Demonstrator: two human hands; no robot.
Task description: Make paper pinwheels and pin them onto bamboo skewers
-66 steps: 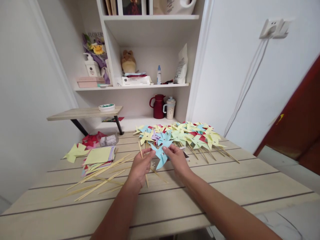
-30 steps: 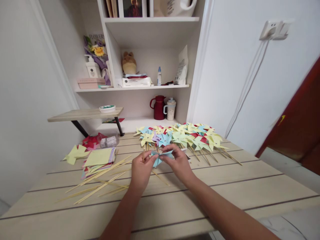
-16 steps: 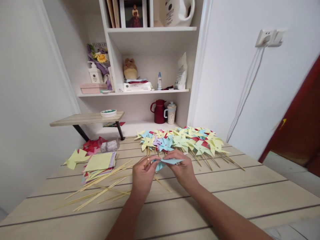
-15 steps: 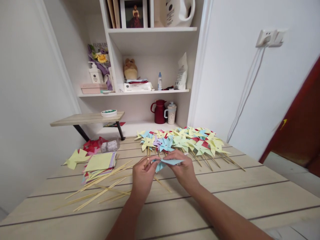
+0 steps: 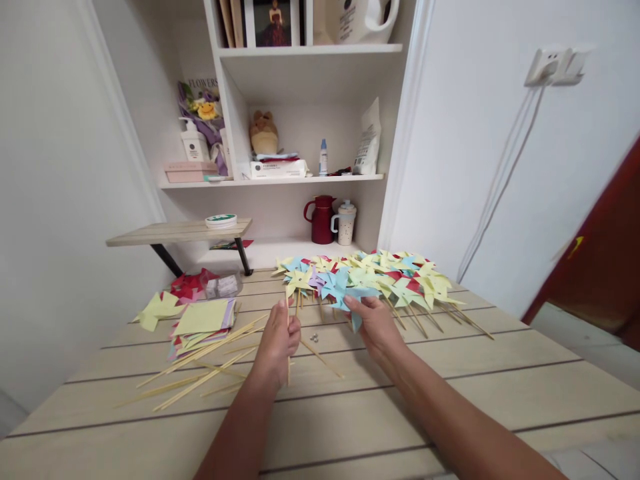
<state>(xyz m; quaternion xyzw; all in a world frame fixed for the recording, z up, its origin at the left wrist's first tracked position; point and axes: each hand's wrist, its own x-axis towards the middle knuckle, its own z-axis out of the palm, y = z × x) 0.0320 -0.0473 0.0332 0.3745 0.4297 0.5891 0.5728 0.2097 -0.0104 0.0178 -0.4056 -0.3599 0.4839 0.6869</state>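
My left hand [image 5: 281,335] is closed round a thin wooden stick [image 5: 288,305], held upright over the table. In my right hand [image 5: 376,325] a light blue paper pinwheel [image 5: 356,293] is pinched between thumb and fingers. The two hands are apart, and the stick does not touch the pinwheel. Between them on the table lie a few small shiny metal bits [image 5: 314,338] and a loose stick [image 5: 325,360]. Just behind my right hand spreads a pile of finished-looking pinwheels on sticks [image 5: 405,291] in yellow, blue, red and purple.
More loose sticks [image 5: 200,387] lie left of my left hand, beside stacked coloured paper squares [image 5: 204,317]. Behind these are a yellow folded paper pinwheel [image 5: 159,310], red paper [image 5: 193,285] and a clear box [image 5: 223,287]. A small raised shelf [image 5: 165,235] stands at the back left.
My hands have moved apart. The left now holds a stick upright; the right has turned the blue pinwheel to face me. The small metal bits on the table have come into view.
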